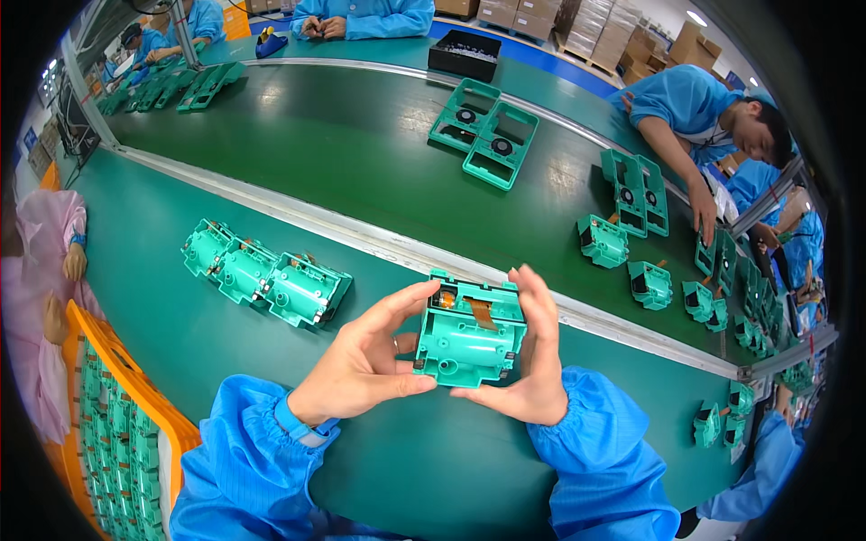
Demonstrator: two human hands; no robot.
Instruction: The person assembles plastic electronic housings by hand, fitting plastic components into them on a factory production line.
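Between my two hands, raised over the near green worktop, is a green plastic housing (465, 343) with a rounded barrel front and a brown ribbon cable near its top. My left hand (365, 356) grips its left side, thumb at the lower corner and index finger along the upper edge. On the opposite side, my right hand (532, 361) holds it with the thumb under the lower edge; its upper fingers are slightly blurred. To the left, a row of three similar green housings (266, 278) lies on the worktop.
Beyond a metal rail (361, 236) runs a green conveyor belt (334, 135) carrying green frames with round black parts (487, 131) and more housings (603, 242). An orange crate (135, 361) of housings stands at lower left. A co-worker's hand (702, 212) reaches over the belt at right. A black box (465, 56) sits at the back.
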